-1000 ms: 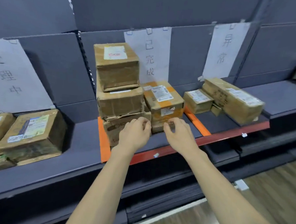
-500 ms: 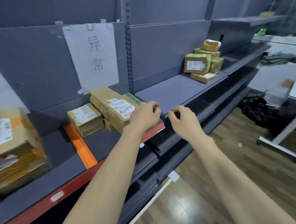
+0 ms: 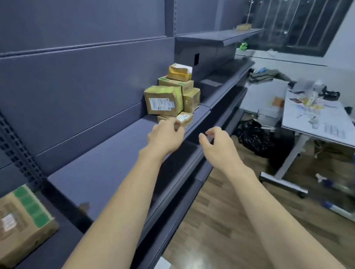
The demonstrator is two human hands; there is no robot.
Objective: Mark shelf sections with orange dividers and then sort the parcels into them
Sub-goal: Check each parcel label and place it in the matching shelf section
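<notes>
While both arms stretch out mid-frame, the left hand (image 3: 165, 136) and right hand (image 3: 217, 143) hang loosely curled, apart, holding nothing. Just beyond them a stack of parcels (image 3: 173, 97) waits unsorted on the shelf (image 3: 113, 162). No orange dividers show now; a second ago they framed sorted boxes, so plenty remains.

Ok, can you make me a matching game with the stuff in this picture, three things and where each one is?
Things:
1. pile of brown cardboard parcels
2. brown cardboard box with green stickers
3. white table

Places:
A. near end of the grey shelf, bottom left corner
B. on the wooden floor, at the right
C. far end of the grey shelf, beyond the hands

Pairs: 1-C, 2-A, 3-B
</notes>
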